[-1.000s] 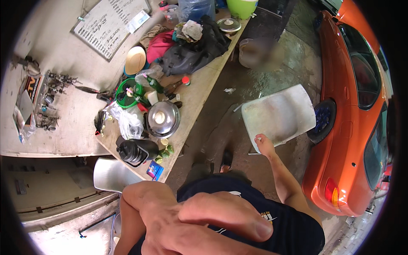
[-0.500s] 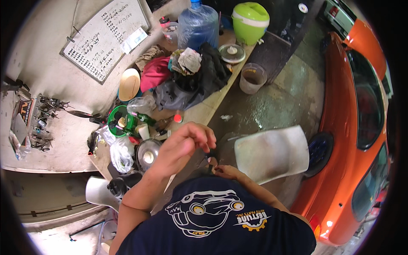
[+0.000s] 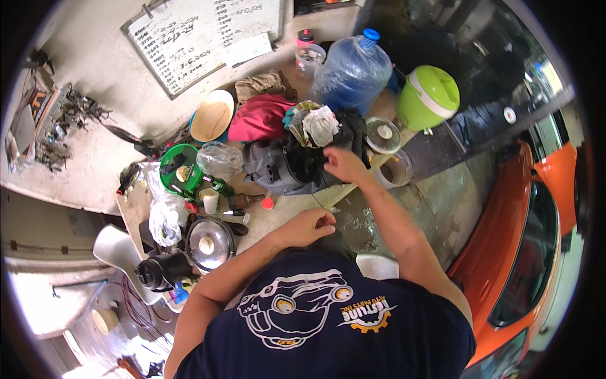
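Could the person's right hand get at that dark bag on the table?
Probably yes: the right hand is right at the dark bag, with nothing visible in between. The crumpled pale cloth lies farther back.

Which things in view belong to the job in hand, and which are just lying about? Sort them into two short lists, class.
Seemingly part of the job:
- dark bag, with the right hand at its edge
- left hand, loosely curled, nearby

Apparently lying about:
- red cloth
- lidded silver pot
- lime-green jug
- large blue water bottle
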### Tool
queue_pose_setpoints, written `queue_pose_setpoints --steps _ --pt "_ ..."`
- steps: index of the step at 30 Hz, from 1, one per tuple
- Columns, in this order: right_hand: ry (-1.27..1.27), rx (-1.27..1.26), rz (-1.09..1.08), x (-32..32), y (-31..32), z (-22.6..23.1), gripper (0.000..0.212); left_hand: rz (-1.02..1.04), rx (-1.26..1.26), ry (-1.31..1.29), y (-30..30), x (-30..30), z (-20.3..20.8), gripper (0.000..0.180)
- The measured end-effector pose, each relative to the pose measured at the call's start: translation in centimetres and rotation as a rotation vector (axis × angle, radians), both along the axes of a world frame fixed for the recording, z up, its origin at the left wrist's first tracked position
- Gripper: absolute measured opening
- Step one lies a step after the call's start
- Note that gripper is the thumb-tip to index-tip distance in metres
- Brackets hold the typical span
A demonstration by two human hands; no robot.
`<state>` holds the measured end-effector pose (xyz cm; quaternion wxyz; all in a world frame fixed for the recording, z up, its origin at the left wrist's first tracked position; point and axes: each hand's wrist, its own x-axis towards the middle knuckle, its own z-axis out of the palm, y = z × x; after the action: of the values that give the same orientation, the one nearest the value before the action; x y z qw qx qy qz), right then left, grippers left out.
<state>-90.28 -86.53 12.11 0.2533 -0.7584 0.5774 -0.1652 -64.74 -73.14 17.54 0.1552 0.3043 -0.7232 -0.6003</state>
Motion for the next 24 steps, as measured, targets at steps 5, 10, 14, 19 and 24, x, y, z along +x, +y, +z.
queue_pose_setpoints --steps 5,10,14,19,24 --pt "0.274 -0.534 0.244 2.2 -17.0 1.9 0.068 0.286 -0.79 -0.328 -8.3 -4.7 -5.5 0.062" --pt "0.531 -0.139 0.555 1.3 -23.6 -0.8 0.059 0.412 -0.403 -0.854 -12.1 -7.6 -8.6 0.087" --pt "0.181 -0.202 0.6 -0.3 -24.1 -0.6 0.072 0.348 -0.184 -1.035 -12.5 -8.3 -10.0 0.075" --pt "0.165 0.055 0.691 0.8 -26.8 -2.5 0.106 0.315 -0.307 -1.071 -13.8 -9.7 -11.9 0.027" --pt "0.282 0.146 0.765 1.7 -28.9 -0.3 0.07 0.321 -0.24 -0.917 -12.4 -8.4 -8.6 0.028"
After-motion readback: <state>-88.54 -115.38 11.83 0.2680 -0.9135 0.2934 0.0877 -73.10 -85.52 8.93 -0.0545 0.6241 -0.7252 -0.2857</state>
